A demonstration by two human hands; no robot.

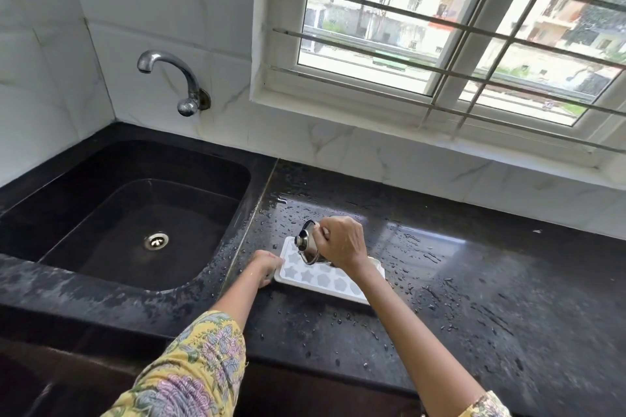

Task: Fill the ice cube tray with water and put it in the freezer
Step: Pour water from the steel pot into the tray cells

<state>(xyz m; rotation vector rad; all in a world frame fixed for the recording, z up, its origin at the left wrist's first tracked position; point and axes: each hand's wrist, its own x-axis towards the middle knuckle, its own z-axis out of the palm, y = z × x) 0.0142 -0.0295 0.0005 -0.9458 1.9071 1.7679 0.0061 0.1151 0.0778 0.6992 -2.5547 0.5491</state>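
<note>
A white ice cube tray (325, 276) with star-shaped cells lies flat on the black counter, just right of the sink. My left hand (267, 267) grips the tray's left edge. My right hand (342, 242) holds a small steel cup (307, 242) tipped over the tray's far left part, its mouth pointing down and to the left. Part of the tray's right side is hidden behind my right wrist. Water inside the cells cannot be made out.
A black sink (135, 213) with a steel drain (156, 241) lies to the left, under a wall tap (172, 81). The black counter (474, 281) is dotted with water drops. A barred window (457, 27) stands behind, above a tiled wall.
</note>
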